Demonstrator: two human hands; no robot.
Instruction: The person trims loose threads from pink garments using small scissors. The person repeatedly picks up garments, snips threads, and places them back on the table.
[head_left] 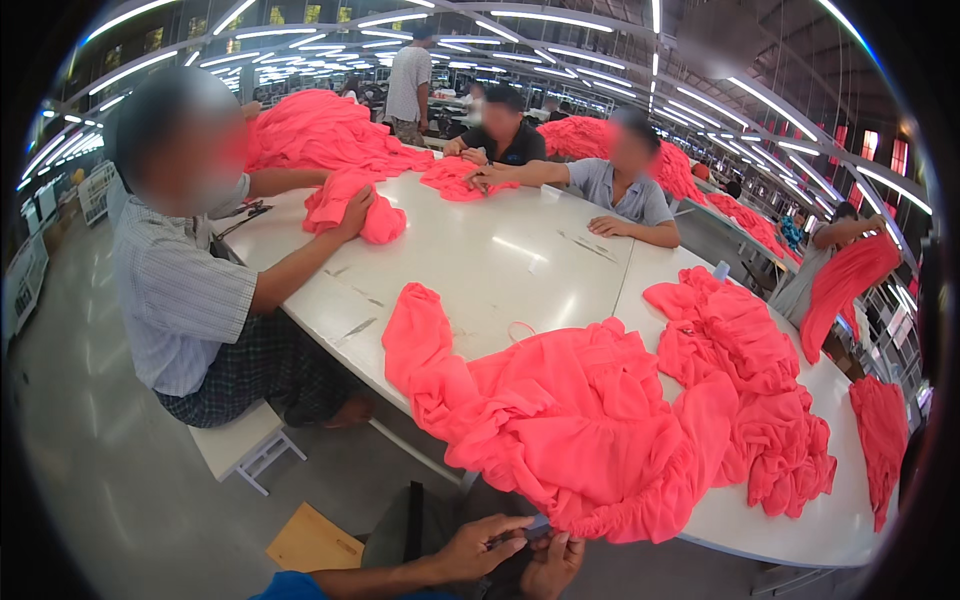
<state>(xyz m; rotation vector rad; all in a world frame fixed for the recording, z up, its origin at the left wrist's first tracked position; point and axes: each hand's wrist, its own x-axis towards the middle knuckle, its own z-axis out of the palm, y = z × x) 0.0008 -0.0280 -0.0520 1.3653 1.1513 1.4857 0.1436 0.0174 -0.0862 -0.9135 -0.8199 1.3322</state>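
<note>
A large coral-pink garment point(570, 420) of thin gathered cloth lies heaped over the near edge of the white table point(500, 270). Its gathered edge hangs down to my hands. My left hand point(480, 548) is closed, with a small blue-grey thing point(538, 524) at its fingertips, against the cloth; its kind is too small to make out. Beside it, my right hand point(553, 566) pinches the lower edge of the garment between thumb and fingers.
More coral garments point(745, 390) lie at the right, and a big pile point(320, 130) rises at the far left. Several people sit around the table handling similar cloth. A white stool point(235, 440) holds the person at left. A yellow-brown piece point(315, 540) lies below left.
</note>
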